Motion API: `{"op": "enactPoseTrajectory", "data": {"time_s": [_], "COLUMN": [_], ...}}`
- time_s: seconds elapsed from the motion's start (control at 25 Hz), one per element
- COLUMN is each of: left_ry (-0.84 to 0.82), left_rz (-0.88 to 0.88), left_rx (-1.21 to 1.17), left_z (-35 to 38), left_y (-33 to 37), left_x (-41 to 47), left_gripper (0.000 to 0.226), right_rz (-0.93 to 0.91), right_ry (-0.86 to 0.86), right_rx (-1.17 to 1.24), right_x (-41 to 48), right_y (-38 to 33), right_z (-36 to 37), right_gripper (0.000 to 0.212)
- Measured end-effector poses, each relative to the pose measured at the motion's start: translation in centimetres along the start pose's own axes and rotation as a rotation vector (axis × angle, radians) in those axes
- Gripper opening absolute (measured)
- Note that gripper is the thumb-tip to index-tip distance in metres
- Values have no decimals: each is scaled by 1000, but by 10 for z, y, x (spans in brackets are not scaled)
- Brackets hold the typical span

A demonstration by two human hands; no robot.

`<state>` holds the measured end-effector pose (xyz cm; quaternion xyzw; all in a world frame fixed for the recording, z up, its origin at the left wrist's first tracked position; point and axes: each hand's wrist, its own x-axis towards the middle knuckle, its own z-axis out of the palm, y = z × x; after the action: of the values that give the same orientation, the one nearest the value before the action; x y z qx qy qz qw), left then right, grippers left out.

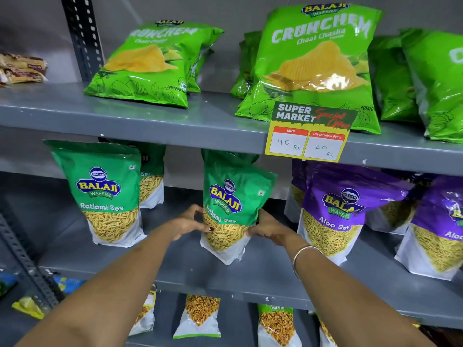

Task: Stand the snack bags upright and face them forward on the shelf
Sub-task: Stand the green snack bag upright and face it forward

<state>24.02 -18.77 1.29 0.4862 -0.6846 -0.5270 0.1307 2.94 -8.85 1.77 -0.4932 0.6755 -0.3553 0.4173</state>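
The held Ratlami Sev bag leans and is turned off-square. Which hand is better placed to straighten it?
Probably the right hand: it grips the Ratlami Sev bag on the edge angled back, so pulling there would square it. The left hand steadies the opposite edge.

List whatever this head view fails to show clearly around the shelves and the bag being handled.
- Second Ratlami Sev bag: mostly hidden behind the front Ratlami Sev bag.
- Held Ratlami Sev bag: sides covered by the left hand and right hand.
- Crunchem bag at far right: name cut off by the frame edge.
- Packets at far left: too blurred to read.
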Motion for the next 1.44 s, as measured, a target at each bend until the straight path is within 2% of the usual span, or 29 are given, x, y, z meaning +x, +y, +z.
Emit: {"op": "enactPoseTrajectory", "data": {"time_s": [0.08, 0.2, 0.32, 0.4, 0.64, 0.92, 1.04, 1.12, 1.16, 1.24, 1.32, 1.36, 1.44], "left_ry": [50, 84, 66, 66, 130, 94, 91, 110, 127, 173, 162, 106, -34], "left_rz": [11, 33, 20, -9, 9, -30, -45, -57, -61, -86, -147, -203, -383], "left_rx": [-41, -19, -3, -23, -59, -107, -131, -147, -141, -104, 8, 69, 168], "left_z": [5, 14, 20, 23, 27, 27, 29, 31, 31, 24, -2, -22, -69], "left_y": [1, -1, -3, -4, -2, -5, -3, -2, -4, -9, -24, -33, -51], "left_x": [-1, -1, -7, -10, -14, -10, -10, -15, -18, -28, -39, -44, -53], "left_gripper": [53, 69, 62, 64, 59, 63, 63, 65, 69, 74, 54, 41, 33], "right_rz": [-8, 17, 3, -25, -119, -100, -71, 26, 112, 370, 616, 664, 685], "right_ry": [62, -45, -65, -15, -5, -4, -20, -29, -44, -174, -392, -505, -690], "right_rx": [96, 138, 146, 194, 300, 276, 223, 55, -124, -444, -433, -396, -431], "right_x": [2, -2, 0, 2, 5, 7, -1, -5, -4, -2, 0, 1, 4], "right_y": [4, 11, 22, 24, 21, 21, 13, 9, 8, 7, -2, -10, -30], "right_z": [0, 4, 10, 13, 18, 20, 17, 11, 7, 1, 11, 23, 57], "right_gripper": [73, 79, 86, 81, 71, 70, 58, 37, 28, 25, 27, 26, 24]}}
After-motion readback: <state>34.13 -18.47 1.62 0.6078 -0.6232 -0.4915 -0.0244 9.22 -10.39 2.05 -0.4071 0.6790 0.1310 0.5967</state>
